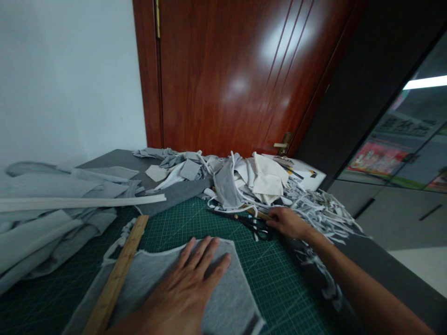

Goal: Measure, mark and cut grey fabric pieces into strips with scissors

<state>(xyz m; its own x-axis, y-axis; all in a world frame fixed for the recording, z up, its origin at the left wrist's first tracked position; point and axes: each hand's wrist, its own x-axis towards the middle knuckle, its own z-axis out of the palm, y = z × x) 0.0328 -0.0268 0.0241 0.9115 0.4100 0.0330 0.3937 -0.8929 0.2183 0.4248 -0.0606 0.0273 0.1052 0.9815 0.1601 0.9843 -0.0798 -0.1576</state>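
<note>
My left hand (pixel 190 284) lies flat with fingers spread on a piece of grey fabric (pixel 226 274) with a pale edge. Across that fabric's left part rests a wooden ruler (pixel 120 270). Farther off, my right hand (pixel 288 222) has its fingers closed at the end of a thin wooden strip (pixel 259 214), partly hidden under cloth. Right beside those fingers are black-handled scissors (pixel 253 224), their blades pointing left. Under all this spreads a green cutting mat (pixel 171 223) with a grid.
Grey fabric (pixel 52 232) is heaped at the left, with a long white strip (pixel 80 202) across it. Grey and cream scraps (pixel 268 179) pile up at the back. Thin offcuts (pixel 317 207) and a white box (pixel 309 173) lie right. A wooden door (pixel 223 83) stands behind.
</note>
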